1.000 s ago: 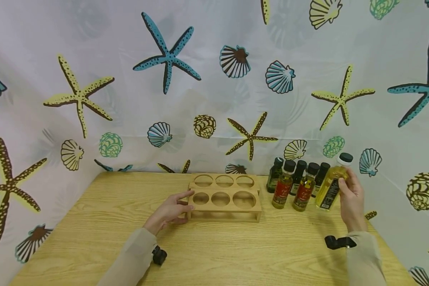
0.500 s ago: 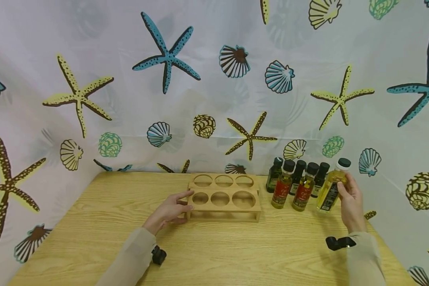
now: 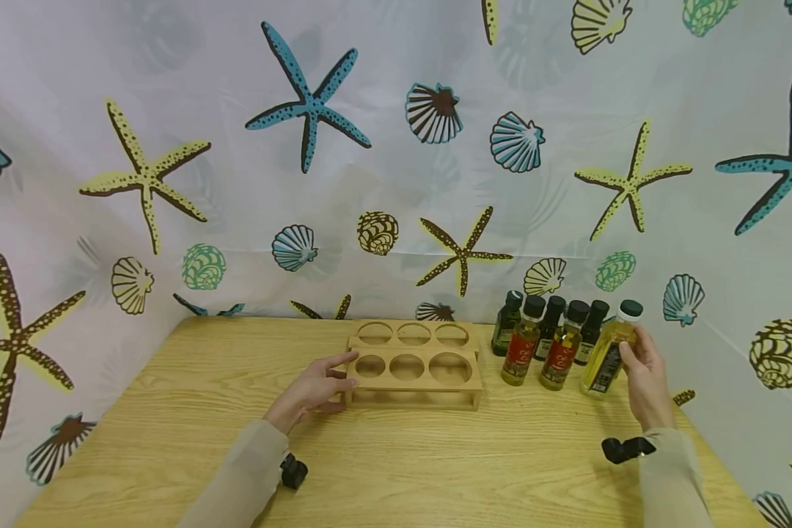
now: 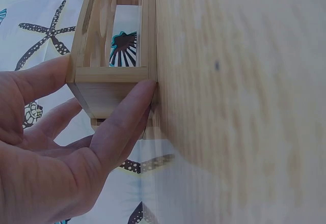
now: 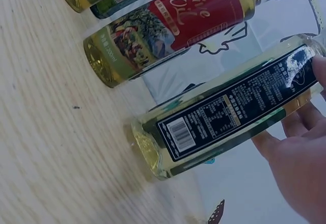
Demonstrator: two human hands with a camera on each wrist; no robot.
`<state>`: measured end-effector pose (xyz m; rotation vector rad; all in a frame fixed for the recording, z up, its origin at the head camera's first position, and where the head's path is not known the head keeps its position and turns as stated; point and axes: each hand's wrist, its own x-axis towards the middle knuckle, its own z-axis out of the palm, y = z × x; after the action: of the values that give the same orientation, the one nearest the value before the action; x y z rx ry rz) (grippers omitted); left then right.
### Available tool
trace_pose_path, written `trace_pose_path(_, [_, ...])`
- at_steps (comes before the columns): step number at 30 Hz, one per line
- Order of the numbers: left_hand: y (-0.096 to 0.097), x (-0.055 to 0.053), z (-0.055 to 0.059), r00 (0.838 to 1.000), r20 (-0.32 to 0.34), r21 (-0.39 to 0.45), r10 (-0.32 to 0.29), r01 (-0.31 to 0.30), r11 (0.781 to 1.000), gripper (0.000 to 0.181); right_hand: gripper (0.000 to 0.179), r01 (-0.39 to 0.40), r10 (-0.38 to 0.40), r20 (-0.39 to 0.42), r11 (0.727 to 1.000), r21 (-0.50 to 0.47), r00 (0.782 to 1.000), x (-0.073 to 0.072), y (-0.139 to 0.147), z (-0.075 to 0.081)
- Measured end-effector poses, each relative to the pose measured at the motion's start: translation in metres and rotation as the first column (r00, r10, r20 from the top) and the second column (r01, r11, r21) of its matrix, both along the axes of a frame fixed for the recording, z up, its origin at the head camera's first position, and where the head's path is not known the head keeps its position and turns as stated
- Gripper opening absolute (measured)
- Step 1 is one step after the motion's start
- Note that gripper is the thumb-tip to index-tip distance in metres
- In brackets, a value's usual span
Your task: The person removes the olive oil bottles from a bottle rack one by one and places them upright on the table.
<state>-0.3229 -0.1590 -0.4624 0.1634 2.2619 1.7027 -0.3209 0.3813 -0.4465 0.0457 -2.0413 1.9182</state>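
Observation:
My right hand (image 3: 647,378) holds a clear olive oil bottle (image 5: 224,107) of pale yellow oil by its upper part. This bottle has a black label with a barcode and a dark cap above a white collar. It leans a little to the right, its base close over the tabletop. At the left end of a two-tier wooden bottle rack (image 3: 412,381), my left hand (image 3: 313,389) rests its extended fingertips against the end panel's edges. In the left wrist view those fingertips (image 4: 145,89) span the panel. The rack's round holes hold nothing.
Two red-labelled olive oil bottles (image 3: 520,359) stand between rack and right hand. Behind them are several small dark green bottles (image 3: 507,323), partly hidden. A curtain (image 3: 383,169) printed with shells and starfish hangs behind and beside the wooden table (image 3: 396,469).
The held bottle has come down toward the tabletop and slightly left, and it tilts a bit less. My right hand moved with it. The left hand and rack have stayed put.

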Motion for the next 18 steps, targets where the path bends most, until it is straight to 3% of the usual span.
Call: trace_pose_path(18, [0.001,-0.002,-0.002,1.0,0.011,0.006,0.015,-0.015,1.0,0.062,0.066,-0.012,0.012,0.047,1.0,0.0,0.999,-0.008,0.012,-0.004])
